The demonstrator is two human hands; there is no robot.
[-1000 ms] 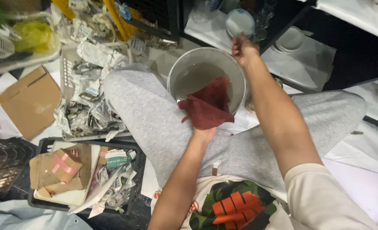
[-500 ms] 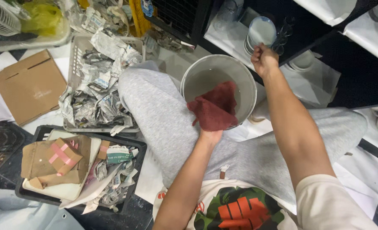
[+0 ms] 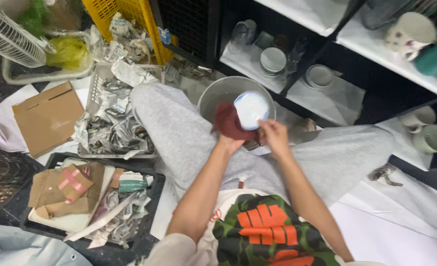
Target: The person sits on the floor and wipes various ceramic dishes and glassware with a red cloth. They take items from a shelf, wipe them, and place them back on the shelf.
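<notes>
The person sits on the floor, knees wide, a grey bucket (image 3: 218,96) between them. Their right hand (image 3: 273,138) grips a small white bowl (image 3: 251,109) by its rim, above the bucket. The left hand (image 3: 230,143) is closed around a dark red cloth (image 3: 227,121) pressed against the bowl.

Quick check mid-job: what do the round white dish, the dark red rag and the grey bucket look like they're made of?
Dish: likely glazed ceramic, smooth and glossy white. Rag: soft woven cloth, it folds and bunches in the left hand. Bucket: probably plastic, with a matte grey wall and thin rim.
</notes>
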